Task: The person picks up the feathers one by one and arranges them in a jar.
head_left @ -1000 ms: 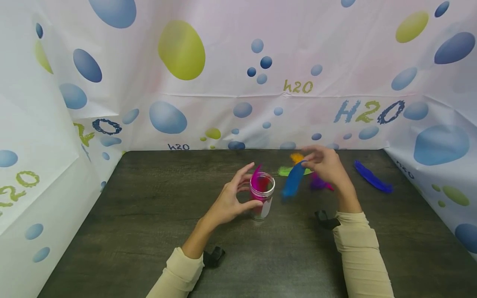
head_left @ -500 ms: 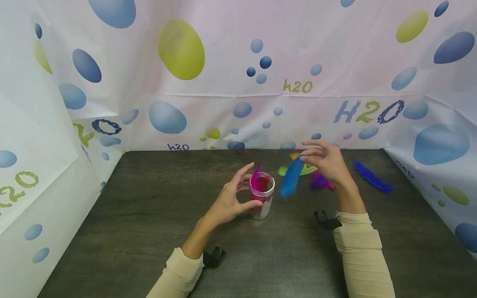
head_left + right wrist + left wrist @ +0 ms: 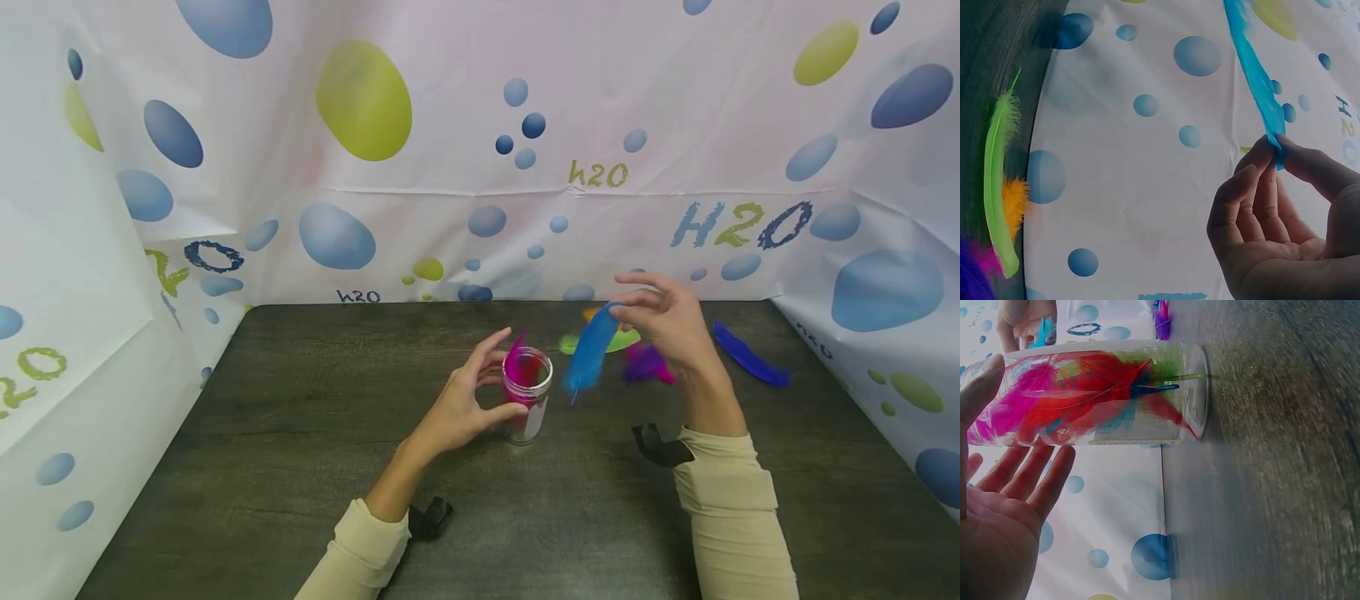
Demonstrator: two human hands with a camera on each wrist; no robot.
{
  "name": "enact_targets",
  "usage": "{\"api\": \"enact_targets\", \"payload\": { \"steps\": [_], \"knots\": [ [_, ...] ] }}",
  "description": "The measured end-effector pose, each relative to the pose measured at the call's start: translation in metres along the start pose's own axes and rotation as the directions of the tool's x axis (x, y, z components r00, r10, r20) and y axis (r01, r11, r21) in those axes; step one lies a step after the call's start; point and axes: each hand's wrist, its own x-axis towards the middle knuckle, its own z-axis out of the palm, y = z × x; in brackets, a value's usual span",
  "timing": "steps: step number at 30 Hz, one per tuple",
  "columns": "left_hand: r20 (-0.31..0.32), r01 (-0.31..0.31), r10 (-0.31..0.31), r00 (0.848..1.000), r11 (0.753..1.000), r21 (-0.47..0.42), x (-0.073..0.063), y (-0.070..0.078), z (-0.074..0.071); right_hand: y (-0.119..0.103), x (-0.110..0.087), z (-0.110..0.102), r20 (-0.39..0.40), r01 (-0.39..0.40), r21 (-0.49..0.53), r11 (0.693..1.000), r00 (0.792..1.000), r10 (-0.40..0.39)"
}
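An open glass jar (image 3: pixel 536 414) stands upright on the dark table. My left hand (image 3: pixel 459 410) holds it from the left, thumb at the front and fingers behind. Inside, the left wrist view shows red feathers (image 3: pixel 1100 384) with a magenta feather (image 3: pixel 1025 394), and green and blue ones partly hidden among them. The magenta feather's tip rises above the rim. To the right of the jar, my right hand (image 3: pixel 670 327) pinches a bright blue feather (image 3: pixel 591 352) by one end between thumb and index finger. Its quill end points down, apart from the jar.
Behind the blue feather lie a lime green feather (image 3: pixel 624 340) and an orange feather (image 3: pixel 592 314). A purple feather (image 3: pixel 641 365) and a pink feather (image 3: pixel 664 374) lie below my right hand. Farther right is a dark blue feather (image 3: pixel 750 357). A patterned curtain (image 3: pixel 450 125) borders the table.
My right hand has shifted slightly up and to the right, still pinching the blue feather, which has become steadier and sharper. The left hand and jar have not moved.
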Motion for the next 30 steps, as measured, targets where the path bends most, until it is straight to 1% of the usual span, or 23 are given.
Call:
{"api": "enact_targets", "payload": {
  "steps": [5,9,13,16,21,30],
  "knots": [
    [0.0,-0.012,0.012,1.0,1.0,0.006,0.0,-0.002,0.0,-0.002,-0.002,0.001,-0.008,0.01,0.036,0.999,1.0,-0.01],
    [-0.001,-0.012,0.012,1.0,1.0,0.011,0.0,-0.002,0.0,-0.003,-0.003,0.001,-0.009,0.029,0.034,0.999,1.0,-0.029],
    [-0.004,-0.007,0.007,1.0,1.0,0.014,0.0,-0.002,0.0,-0.005,-0.004,0.002,-0.015,0.061,0.052,0.997,0.998,-0.06],
    [-0.007,-0.016,0.016,1.0,1.0,0.018,0.0,-0.001,0.0,-0.007,-0.005,0.003,-0.019,0.087,0.072,0.994,0.996,-0.085],
    [-0.007,-0.022,0.022,1.0,1.0,0.016,0.0,-0.001,0.0,-0.01,-0.007,0.005,-0.02,0.108,0.09,0.99,0.994,-0.106],
    [-0.005,-0.026,0.026,1.0,1.0,0.012,0.0,-0.001,0.0,-0.016,-0.011,0.008,-0.053,0.156,0.187,0.97,0.987,-0.149]
  ]
}}
